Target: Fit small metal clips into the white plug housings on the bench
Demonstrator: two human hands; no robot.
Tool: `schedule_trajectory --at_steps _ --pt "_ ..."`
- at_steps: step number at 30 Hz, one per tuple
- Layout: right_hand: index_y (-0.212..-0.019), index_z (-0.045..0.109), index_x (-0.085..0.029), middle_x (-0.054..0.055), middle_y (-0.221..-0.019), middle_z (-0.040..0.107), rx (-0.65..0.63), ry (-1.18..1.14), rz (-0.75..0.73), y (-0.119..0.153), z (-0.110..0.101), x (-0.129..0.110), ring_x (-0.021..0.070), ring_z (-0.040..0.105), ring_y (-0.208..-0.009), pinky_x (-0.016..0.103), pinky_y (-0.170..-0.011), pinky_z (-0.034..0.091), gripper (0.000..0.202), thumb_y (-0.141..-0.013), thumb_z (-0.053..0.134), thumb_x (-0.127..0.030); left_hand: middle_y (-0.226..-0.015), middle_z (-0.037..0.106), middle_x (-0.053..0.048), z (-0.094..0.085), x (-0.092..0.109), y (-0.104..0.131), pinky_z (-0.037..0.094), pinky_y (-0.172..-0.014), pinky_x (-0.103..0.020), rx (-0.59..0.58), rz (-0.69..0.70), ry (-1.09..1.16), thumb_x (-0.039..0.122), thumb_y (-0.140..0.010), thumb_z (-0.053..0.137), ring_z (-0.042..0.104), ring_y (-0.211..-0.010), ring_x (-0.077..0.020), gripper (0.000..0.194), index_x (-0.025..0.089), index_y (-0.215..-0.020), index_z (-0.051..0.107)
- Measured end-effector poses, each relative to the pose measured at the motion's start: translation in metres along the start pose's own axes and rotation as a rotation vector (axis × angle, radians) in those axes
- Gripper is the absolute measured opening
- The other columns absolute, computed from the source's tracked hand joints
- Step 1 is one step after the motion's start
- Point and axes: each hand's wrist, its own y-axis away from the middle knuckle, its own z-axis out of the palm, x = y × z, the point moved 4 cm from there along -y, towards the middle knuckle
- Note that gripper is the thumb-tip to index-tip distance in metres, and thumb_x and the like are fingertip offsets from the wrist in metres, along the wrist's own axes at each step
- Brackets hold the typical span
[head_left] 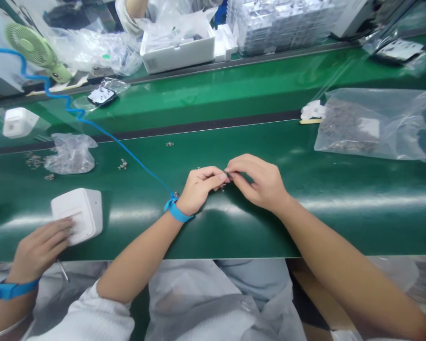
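Note:
My left hand (202, 187), with a blue wrist strap (177, 211), is closed in a pinch over the green work surface (234, 232). Its fingertips meet those of my right hand (261, 182), also pinched. Whatever sits between the fingertips is too small to make out. Just under them shows a small metal piece (223, 188). Another small piece (176, 194) lies by my left wrist. Farther off on the surface are small metal parts (122, 164) and a little group (169, 143).
At left, another person's hand (44, 244) touches a white box-shaped device (80, 215). A crumpled plastic bag (71, 154) lies behind it. A blue coiled cord (128, 150) runs to my left wrist. A large bag of small parts (355, 125) lies at right. Beyond the ledge stands a white carton (179, 54).

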Motion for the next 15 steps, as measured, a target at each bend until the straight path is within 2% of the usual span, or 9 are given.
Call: schedule_trajectory --at_steps 3,5,7,9,11,13,15 --pt "-0.088 0.063 -0.024 0.005 -0.090 0.070 0.089 -0.134 0.060 0.002 0.000 0.003 0.0191 0.067 -0.084 0.037 -0.074 0.056 0.011 -0.093 0.054 -0.021 -0.063 0.054 0.000 0.006 -0.003 0.001 0.036 -0.057 -0.031 -0.107 -0.116 0.271 0.044 -0.079 0.072 0.042 -0.056 -0.0106 0.030 0.018 -0.069 0.062" --pt "-0.087 0.063 -0.023 0.006 -0.091 0.068 0.107 -0.288 0.149 0.004 0.002 0.009 0.0191 0.067 -0.084 0.037 -0.073 0.057 0.008 -0.092 0.057 -0.023 -0.062 0.052 0.000 0.010 -0.003 0.003 0.036 -0.057 -0.031 -0.154 -0.130 0.331 0.045 -0.079 0.072 0.040 -0.054 -0.0099 0.032 0.018 -0.067 0.059" --pt "-0.088 0.062 -0.021 0.005 -0.092 0.067 0.073 -0.450 0.285 0.005 0.004 0.016 0.0176 0.066 -0.081 0.034 -0.070 0.057 0.005 -0.090 0.061 -0.026 -0.064 0.052 0.000 0.010 -0.005 0.003 0.036 -0.057 -0.030 -0.130 -0.105 0.308 0.045 -0.080 0.072 0.040 -0.055 -0.0093 0.032 0.018 -0.069 0.060" --pt "-0.091 0.061 -0.020 0.004 -0.088 0.067 0.006 -0.562 0.474 0.006 0.008 0.023 0.0144 0.065 -0.071 0.030 -0.065 0.055 0.011 -0.090 0.064 -0.031 -0.068 0.056 0.000 0.006 -0.005 0.001 0.036 -0.058 -0.028 -0.044 -0.037 0.204 0.044 -0.082 0.071 0.042 -0.058 -0.0092 0.028 0.018 -0.075 0.063" --pt "-0.093 0.060 -0.020 0.002 -0.081 0.066 -0.079 -0.631 0.643 0.008 0.010 0.027 0.0111 0.061 -0.061 0.026 -0.057 0.051 0.019 -0.093 0.062 -0.039 -0.074 0.060 -0.001 0.000 -0.004 -0.001 0.038 -0.061 -0.027 0.049 0.064 0.005 0.042 -0.087 0.067 0.048 -0.063 -0.0102 0.025 0.018 -0.079 0.066" --pt "-0.093 0.061 -0.019 0.000 -0.074 0.064 -0.175 -0.669 0.720 0.009 0.013 0.027 0.0095 0.056 -0.054 0.024 -0.051 0.046 0.028 -0.095 0.057 -0.047 -0.076 0.062 -0.001 -0.002 0.001 -0.001 0.040 -0.064 -0.027 0.094 0.185 -0.249 0.037 -0.091 0.061 0.051 -0.068 -0.0112 0.022 0.018 -0.081 0.067" --pt "-0.093 0.064 -0.019 0.000 -0.070 0.063 -0.237 -0.652 0.724 0.009 0.013 0.026 0.0095 0.054 -0.052 0.024 -0.050 0.044 0.031 -0.095 0.058 -0.050 -0.073 0.058 0.000 0.001 0.006 0.001 0.038 -0.064 -0.026 0.078 0.312 -0.469 0.030 -0.094 0.057 0.050 -0.067 -0.0110 0.021 0.018 -0.080 0.066"
